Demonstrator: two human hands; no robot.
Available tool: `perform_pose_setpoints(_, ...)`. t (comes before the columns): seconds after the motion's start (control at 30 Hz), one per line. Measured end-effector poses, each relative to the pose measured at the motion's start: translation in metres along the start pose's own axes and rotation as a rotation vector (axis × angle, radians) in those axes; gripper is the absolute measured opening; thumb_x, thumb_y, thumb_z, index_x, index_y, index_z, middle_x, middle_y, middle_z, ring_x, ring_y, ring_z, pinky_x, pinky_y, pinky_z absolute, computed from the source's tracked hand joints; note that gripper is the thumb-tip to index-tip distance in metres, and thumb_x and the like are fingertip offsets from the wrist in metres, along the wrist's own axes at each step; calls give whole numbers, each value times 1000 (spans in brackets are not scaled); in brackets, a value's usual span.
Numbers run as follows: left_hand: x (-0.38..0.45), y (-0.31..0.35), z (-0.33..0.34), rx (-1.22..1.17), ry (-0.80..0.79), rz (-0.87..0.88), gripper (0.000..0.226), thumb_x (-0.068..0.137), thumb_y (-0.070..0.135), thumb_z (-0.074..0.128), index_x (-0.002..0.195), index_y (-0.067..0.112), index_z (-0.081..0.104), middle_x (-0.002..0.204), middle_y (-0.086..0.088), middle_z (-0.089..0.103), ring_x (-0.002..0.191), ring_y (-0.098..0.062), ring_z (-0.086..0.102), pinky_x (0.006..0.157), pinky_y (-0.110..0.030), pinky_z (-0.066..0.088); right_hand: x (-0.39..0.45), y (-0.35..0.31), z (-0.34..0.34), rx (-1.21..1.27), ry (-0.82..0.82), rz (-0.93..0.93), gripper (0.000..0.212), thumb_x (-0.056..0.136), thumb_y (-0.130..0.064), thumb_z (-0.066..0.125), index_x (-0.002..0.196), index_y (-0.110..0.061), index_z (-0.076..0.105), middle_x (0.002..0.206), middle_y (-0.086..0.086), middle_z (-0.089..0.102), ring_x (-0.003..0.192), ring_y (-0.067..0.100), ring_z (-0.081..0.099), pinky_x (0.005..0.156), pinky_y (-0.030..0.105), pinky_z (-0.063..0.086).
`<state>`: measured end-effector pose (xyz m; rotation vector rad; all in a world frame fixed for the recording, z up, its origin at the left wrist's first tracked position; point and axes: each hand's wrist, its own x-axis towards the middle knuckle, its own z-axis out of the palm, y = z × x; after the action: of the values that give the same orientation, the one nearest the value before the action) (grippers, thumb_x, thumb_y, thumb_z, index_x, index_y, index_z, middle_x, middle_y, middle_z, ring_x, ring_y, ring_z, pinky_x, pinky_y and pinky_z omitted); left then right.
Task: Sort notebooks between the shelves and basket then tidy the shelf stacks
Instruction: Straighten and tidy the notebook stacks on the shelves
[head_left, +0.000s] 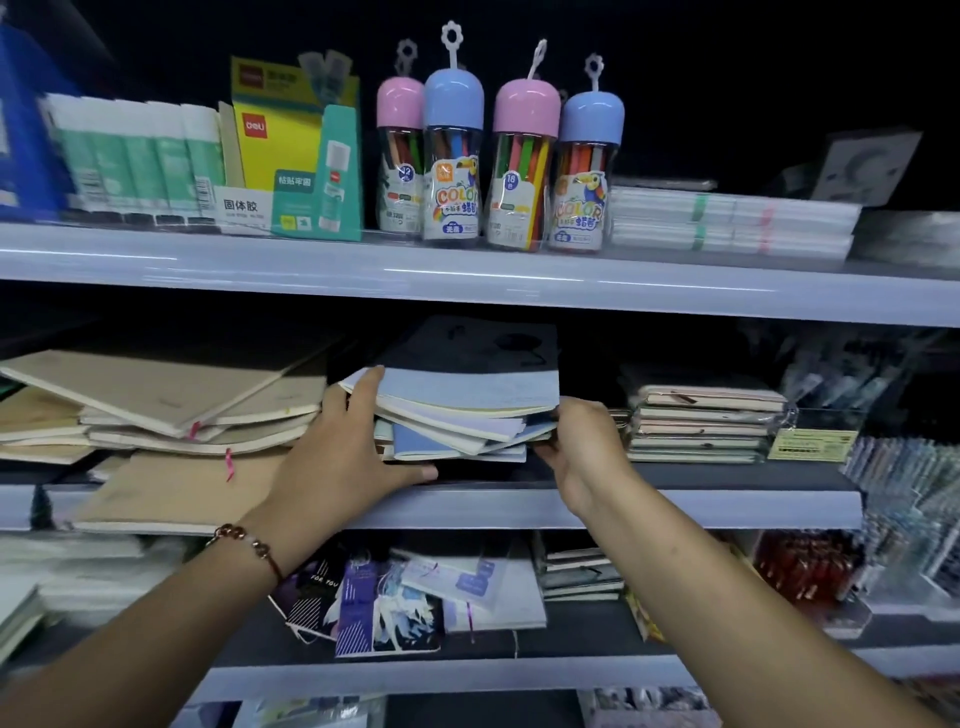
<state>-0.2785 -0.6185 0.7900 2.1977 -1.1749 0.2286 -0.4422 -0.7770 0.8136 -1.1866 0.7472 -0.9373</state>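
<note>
Tan stack (171, 410) left, maybe gap rt.

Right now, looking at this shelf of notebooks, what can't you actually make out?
- Head view: right hand fingertips, hidden under the pale blue notebook stack.
- Basket: not in frame.
- Dark packets on the top shelf's right: too dim.
- Yellow price tag: print too small.
- Tan kraft notebooks: cut off at left edge.
</note>
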Motion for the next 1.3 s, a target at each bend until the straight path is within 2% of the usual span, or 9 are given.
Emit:
perform_pose_setpoints(0.1, -4, 0, -5, -174, -20, 21, 113, 57, 66, 82, 150, 40, 24, 139, 5, 33, 125, -19, 48, 100, -31, 42, -2, -2, 9, -14, 57, 36, 29, 74, -11, 36, 92, -13, 58, 87, 5, 51, 79, 27, 41, 77, 36, 37)
perform_pose_setpoints(0.2, -5, -1, -7, -278, 2, 59, 101, 60, 59, 85, 145, 43, 34, 132, 13, 34, 119, -6, 45, 96, -22, 36, -4, -9, 0, -13, -18, 38, 26, 94, -7, 38, 91, -11, 64, 85, 8, 68, 75, 29, 61, 77, 39, 51)
perform_pose_setpoints(0.43, 4, -2, -10, -308, -37, -45, 119, 58, 49, 91, 154, 35, 22, 162, 5, 12, 145, -15, 26, 110, -25, 27, 15, -17, -27, -134, -185, 63, 56, 90, -64, 53, 123, -18, 58, 123, -5, 66, 114, 16, 60, 105, 37, 40)
perform_pose_setpoints(0.53, 0, 3, -8, -385, -9, -52, 115, 63, 41, 91, 155, 32, 23, 151, 5, 31, 137, -12, 36, 106, -22, 29, 13, -17, -12, -246, -227, -34, 11, 100, -33, 55, 100, -22, 52, 92, -17, 60, 92, 7, 58, 89, 21, 38)
perform_pose_setpoints(0.63, -12, 5, -7, -467, 86, -72, 98, 70, 31, 89, 151, 33, 34, 140, 6, 41, 130, -11, 43, 106, -24, 32, 11, -17, 1, -316, -194, -87, 18, 100, -20, 55, 83, -21, 54, 76, -9, 61, 74, 12, 58, 64, 21, 41)
perform_pose_setpoints(0.87, -7, -9, -3, -419, 180, -46, 76, 81, 27, 81, 145, 38, 42, 132, 6, 51, 122, -13, 51, 107, -40, 44, 11, -13, 16, -110, -276, 16, 6, 96, -22, 61, 101, -20, 57, 99, 2, 66, 93, 19, 65, 80, 28, 47)
perform_pose_setpoints(1.0, -1, -11, -4, -363, 152, -72, 79, 85, 31, 77, 150, 33, 34, 143, -4, 46, 128, -22, 51, 108, -45, 44, 6, -14, 8, -219, -368, 19, 80, 90, -42, 68, 154, -18, 26, 155, -13, 33, 143, 12, 31, 111, 28, 24)
perform_pose_setpoints(1.2, -20, -1, -14, -101, -34, 58, 111, 79, 46, 79, 152, 51, -4, 164, 7, -4, 145, -24, 30, 108, -36, 39, -6, -15, -25, -838, -583, -222, 120, 74, -47, 81, 157, -36, -6, 152, -28, 16, 135, -4, 26, 104, 16, 24)
perform_pose_setpoints(1.3, -15, 5, -12, 202, 33, 127, 108, 78, 49, 78, 155, 45, 1, 163, -8, -8, 142, -36, 34, 95, -40, 49, -4, -10, -25, -1090, -565, -359, 129, 68, -47, 86, 154, -43, -10, 163, -16, 10, 143, 6, 27, 107, 19, 29)
